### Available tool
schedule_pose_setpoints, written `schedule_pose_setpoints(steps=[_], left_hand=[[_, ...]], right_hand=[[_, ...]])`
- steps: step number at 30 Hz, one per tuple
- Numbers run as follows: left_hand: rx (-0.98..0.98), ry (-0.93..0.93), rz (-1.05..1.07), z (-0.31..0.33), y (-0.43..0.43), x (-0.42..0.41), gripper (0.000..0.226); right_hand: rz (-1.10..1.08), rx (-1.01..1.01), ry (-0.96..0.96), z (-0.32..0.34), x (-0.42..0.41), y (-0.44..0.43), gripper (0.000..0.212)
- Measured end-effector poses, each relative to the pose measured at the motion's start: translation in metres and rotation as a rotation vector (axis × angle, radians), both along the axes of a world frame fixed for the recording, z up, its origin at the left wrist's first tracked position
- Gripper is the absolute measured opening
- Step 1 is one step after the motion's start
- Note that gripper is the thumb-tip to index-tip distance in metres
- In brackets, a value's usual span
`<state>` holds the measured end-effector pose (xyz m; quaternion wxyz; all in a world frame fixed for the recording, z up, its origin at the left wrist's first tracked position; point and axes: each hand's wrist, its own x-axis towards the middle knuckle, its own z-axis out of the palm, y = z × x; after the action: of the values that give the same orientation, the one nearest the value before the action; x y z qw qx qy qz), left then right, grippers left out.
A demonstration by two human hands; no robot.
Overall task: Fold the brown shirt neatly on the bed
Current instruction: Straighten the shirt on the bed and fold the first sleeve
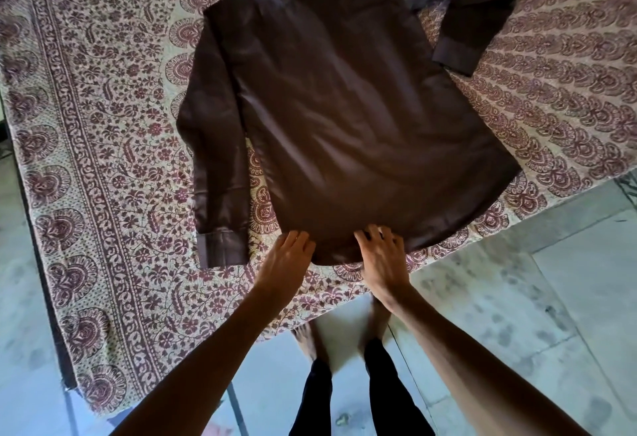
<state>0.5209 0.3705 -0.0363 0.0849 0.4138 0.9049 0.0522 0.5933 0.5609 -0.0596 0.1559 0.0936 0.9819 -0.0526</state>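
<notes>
I see the brown shirt [344, 118] lying flat on the bed [103, 160], its long axis running straight away from me—hem nearest, collar far—with my left hand [287, 253] and right hand [382, 256] side by side on the hem's middle, fingers spread, each grip loose and holding nothing.

The person wears black trousers [386, 391], with bare feet [305, 337] below them and both forearms [213, 349] bare to the frame's lower edge.
</notes>
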Motion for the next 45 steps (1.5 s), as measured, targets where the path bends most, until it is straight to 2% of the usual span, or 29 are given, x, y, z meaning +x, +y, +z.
schedule_pose_setpoints(steps=[4, 7, 12, 15, 18, 20, 22, 24, 26, 28, 29, 31, 33, 34, 36, 37, 39, 41, 44, 45], left_hand=[[-0.089, -0.095, 0.075, -0.001, 0.004, -0.007, 0.039], [-0.081, -0.165, 0.129, -0.001, 0.009, -0.016, 0.047], [-0.139, -0.240, 0.110, 0.000, 0.009, -0.028, 0.050], [-0.029, -0.331, 0.338, 0.004, 0.011, -0.033, 0.037], [0.089, -0.435, 0.616, 0.005, 0.015, -0.041, 0.022], [0.095, -0.481, 0.734, 0.003, 0.017, -0.044, 0.021], [0.068, -0.391, 0.787, 0.007, 0.022, -0.042, 0.022], [0.045, -0.113, 0.680, 0.009, 0.029, -0.035, 0.032], [0.159, 0.042, 0.454, 0.007, 0.041, -0.026, 0.038], [0.228, -0.011, 0.144, 0.000, 0.060, -0.013, 0.037], [0.191, -0.055, 0.001, -0.007, 0.071, -0.006, 0.038], [0.043, -0.082, -0.211, -0.020, 0.093, 0.007, 0.047], [-0.114, -0.058, -0.294, -0.026, 0.115, 0.015, 0.059], [-0.154, -0.031, -0.286, -0.025, 0.125, 0.015, 0.063], [-0.207, 0.016, -0.234, -0.024, 0.139, 0.008, 0.069], [-0.222, 0.039, -0.219, -0.023, 0.144, 0.005, 0.067], [-0.228, 0.074, -0.234, -0.022, 0.153, -0.002, 0.056], [-0.218, 0.092, -0.252, -0.023, 0.157, -0.006, 0.043], [-0.163, 0.084, -0.220, -0.024, 0.159, -0.009, 0.040], [-0.145, 0.039, -0.189, -0.024, 0.159, -0.010, 0.045]], right_hand=[[-0.034, 0.109, 0.046, -0.002, 0.013, 0.017, 0.036], [-0.038, 0.193, 0.131, -0.008, 0.016, 0.035, 0.019], [-0.051, 0.174, 0.192, -0.009, 0.018, 0.067, 0.024], [-0.136, 0.076, 0.288, 0.003, 0.015, 0.082, 0.035], [-0.266, -0.028, 0.450, 0.012, -0.001, 0.097, 0.027], [-0.274, -0.073, 0.465, 0.012, -0.010, 0.109, 0.022], [-0.257, -0.072, 0.440, 0.011, -0.014, 0.117, 0.019], [-0.290, -0.052, 0.408, 0.013, -0.014, 0.122, 0.017], [-0.375, -0.049, 0.374, 0.013, -0.010, 0.124, 0.018], [-0.464, -0.051, 0.342, 0.015, -0.004, 0.125, 0.014], [-0.518, -0.061, 0.301, 0.016, 0.000, 0.125, 0.014], [-0.698, -0.104, 0.152, 0.015, 0.007, 0.124, 0.028], [-0.967, -0.253, -0.033, 0.007, 0.014, 0.121, 0.034], [-1.131, -0.429, -0.093, 0.004, 0.015, 0.118, 0.031], [-1.418, -0.868, -0.069, -0.002, 0.011, 0.115, 0.017], [-1.506, -1.017, -0.028, -0.006, 0.007, 0.115, 0.023], [-1.621, -1.141, 0.018, -0.008, -0.002, 0.115, 0.033], [-1.720, -1.201, -0.018, -0.006, -0.009, 0.116, 0.029], [-1.799, -1.370, -0.104, 0.002, -0.014, 0.122, 0.023], [-1.797, -1.414, -0.137, 0.005, -0.014, 0.125, 0.023]])
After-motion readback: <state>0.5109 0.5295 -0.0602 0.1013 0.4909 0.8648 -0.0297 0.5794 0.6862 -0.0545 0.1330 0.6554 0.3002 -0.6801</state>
